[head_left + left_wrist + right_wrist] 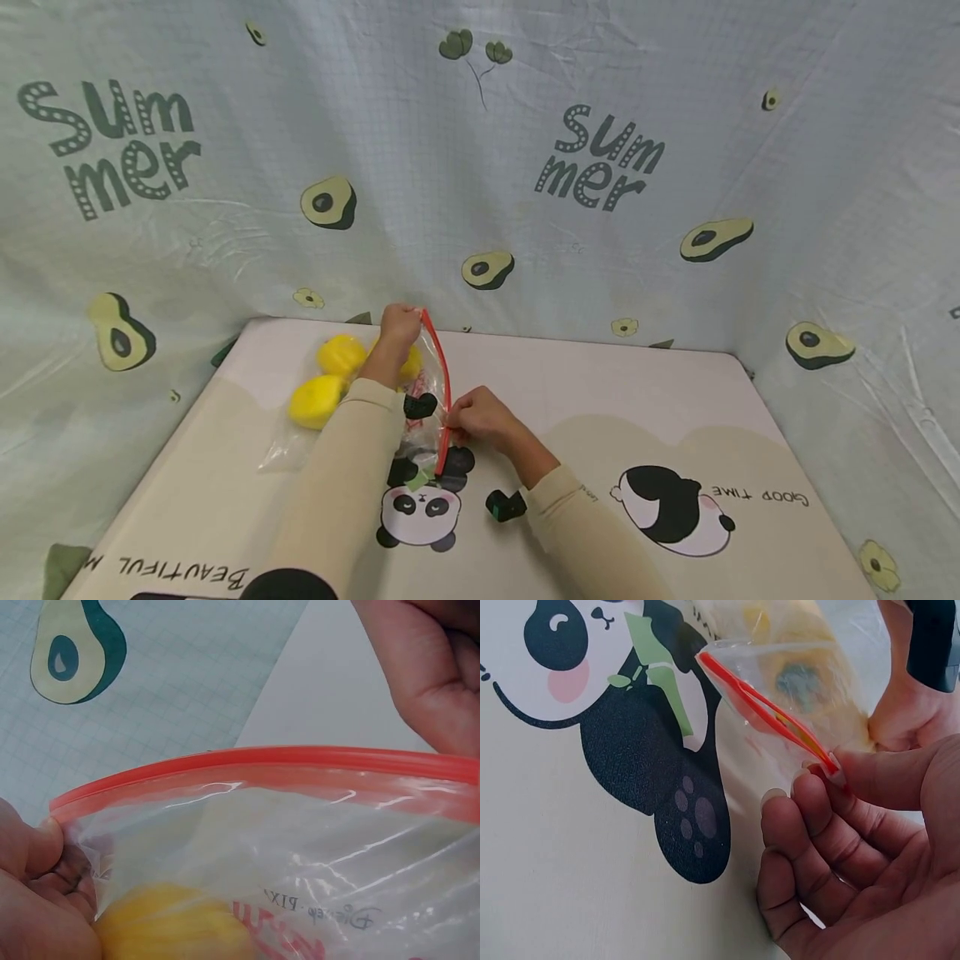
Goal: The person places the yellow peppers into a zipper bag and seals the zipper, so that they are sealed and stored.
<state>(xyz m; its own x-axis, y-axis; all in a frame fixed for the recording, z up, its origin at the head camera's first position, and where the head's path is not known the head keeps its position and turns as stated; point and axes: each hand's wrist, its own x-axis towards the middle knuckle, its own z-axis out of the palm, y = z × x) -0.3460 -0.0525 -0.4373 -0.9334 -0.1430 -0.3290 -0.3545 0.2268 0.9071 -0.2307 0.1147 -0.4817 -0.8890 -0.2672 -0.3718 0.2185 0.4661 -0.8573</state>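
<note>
A clear zip bag with a red zip strip lies on the table, printed with red and dark lettering. Several yellow lemon-like fruits show at its left part; one yellow fruit presses against the film in the left wrist view. My left hand grips the far corner of the bag at the strip's end. My right hand pinches the strip between thumb and fingers partway along. Toward its near end the strip's two edges stand apart in the right wrist view.
The pale table carries printed pandas, one panda just below the bag and another panda to the right. A curtain with avocado prints hangs behind the table. A dark rounded object shows at the bottom edge.
</note>
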